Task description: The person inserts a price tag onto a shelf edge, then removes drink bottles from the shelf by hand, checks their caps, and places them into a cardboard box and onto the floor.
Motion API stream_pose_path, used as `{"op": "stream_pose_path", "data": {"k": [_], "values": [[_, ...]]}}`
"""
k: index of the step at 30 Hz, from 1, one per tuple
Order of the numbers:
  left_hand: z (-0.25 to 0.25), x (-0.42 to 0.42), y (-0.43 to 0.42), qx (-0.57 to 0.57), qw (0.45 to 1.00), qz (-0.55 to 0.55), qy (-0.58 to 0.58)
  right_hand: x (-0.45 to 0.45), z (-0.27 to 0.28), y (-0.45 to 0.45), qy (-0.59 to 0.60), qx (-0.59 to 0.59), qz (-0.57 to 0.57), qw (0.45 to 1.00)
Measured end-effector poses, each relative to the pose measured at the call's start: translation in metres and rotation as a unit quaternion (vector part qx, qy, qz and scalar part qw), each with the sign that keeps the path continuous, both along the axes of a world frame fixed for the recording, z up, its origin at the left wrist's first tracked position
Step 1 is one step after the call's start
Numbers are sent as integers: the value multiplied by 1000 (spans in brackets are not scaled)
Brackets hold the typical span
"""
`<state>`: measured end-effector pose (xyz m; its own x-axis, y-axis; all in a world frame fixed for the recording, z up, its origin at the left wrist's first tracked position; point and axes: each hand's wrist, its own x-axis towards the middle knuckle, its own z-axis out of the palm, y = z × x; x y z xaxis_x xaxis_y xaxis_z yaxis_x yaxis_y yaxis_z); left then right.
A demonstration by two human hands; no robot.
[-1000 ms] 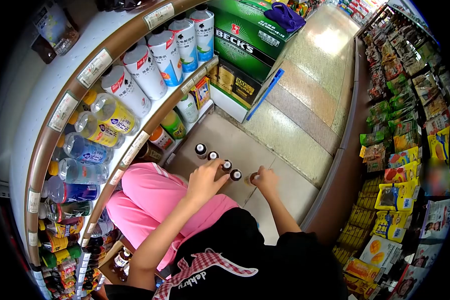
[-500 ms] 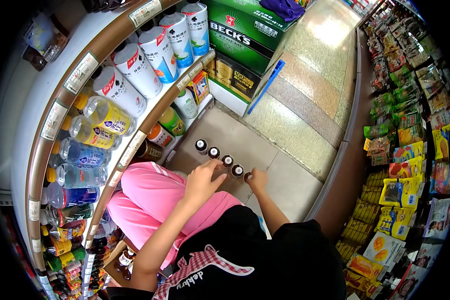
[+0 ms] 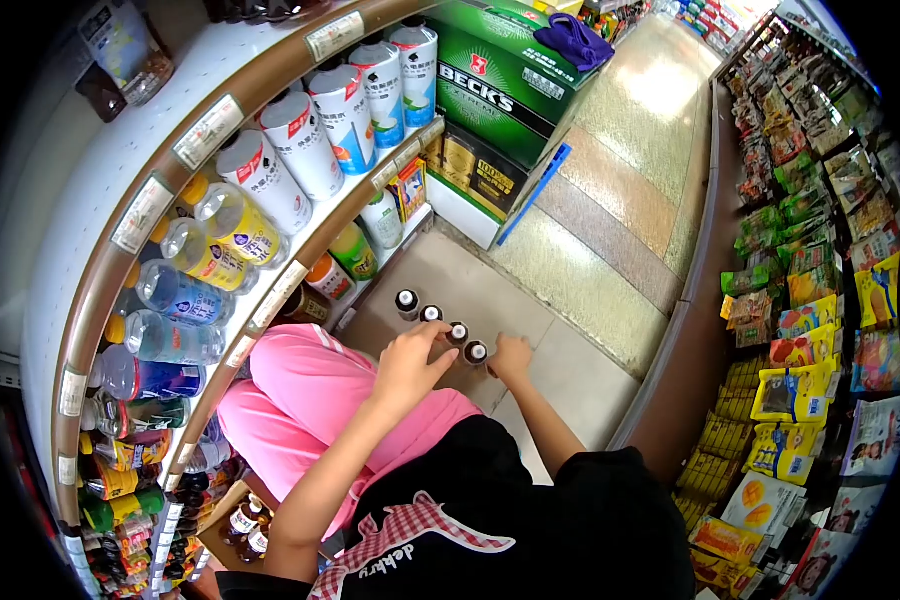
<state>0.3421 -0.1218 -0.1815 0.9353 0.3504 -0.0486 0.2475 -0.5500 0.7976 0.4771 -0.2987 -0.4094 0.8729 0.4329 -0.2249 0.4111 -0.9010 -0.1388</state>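
Several dark bottles [image 3: 475, 353] with white-topped caps stand upright in a slanting row on the floor tiles [image 3: 515, 300]. Over the near side of the row is my left hand [image 3: 408, 366], its thumb and fingers apart. Its fingertips come close to the middle caps; whether they touch is unclear. At the right end of the row, my right hand [image 3: 511, 358] has its fingers curled around what seems to be another dark bottle, mostly hidden by the hand. Low on the left, a cardboard box [image 3: 216, 545] holds brown bottles [image 3: 245, 520] with pale labels.
Shelves of drinks curve along the left, with white bottles [image 3: 300, 145] and clear bottles [image 3: 180, 292]. A green beer carton [image 3: 490, 90] stands beyond the row. On the right, a long rack carries snack packets [image 3: 795, 390]. My pink-trousered knees [image 3: 305, 385] are beside the bottles.
The view has shifted slightly, and more bottles in the cardboard box show. Both hands stay close to the row. Less of the bottle at my right fingers is visible.
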Motion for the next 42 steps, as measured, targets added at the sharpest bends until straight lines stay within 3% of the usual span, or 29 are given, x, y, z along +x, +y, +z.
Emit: {"op": "stream_pose_path", "data": {"k": [10, 19, 26, 30, 33, 36, 39, 42], "values": [[32, -11, 18, -14, 994, 48, -93, -32, 255, 75, 48, 270, 164, 948], [167, -63, 60, 53, 934, 171, -310, -70, 396, 148, 5, 505, 297, 810], [233, -91, 108, 132, 875, 230, -406, -92, 485, 217, -84, 586, 414, 692], [257, -88, 146, 170, 860, 271, -398, -85, 522, 277, -109, 621, 408, 661], [263, -79, 183, 284, 822, 314, -381, -69, 546, 338, -186, 637, 393, 637], [268, -71, 211, 347, 794, 348, -357, -54, 568, 391, -270, 623, 358, 641], [267, -67, 223, 382, 781, 369, -329, -37, 580, 444, -328, 643, 324, 611], [264, -66, 225, 391, 780, 370, -318, -37, 591, 469, -326, 622, 277, 656]]}}
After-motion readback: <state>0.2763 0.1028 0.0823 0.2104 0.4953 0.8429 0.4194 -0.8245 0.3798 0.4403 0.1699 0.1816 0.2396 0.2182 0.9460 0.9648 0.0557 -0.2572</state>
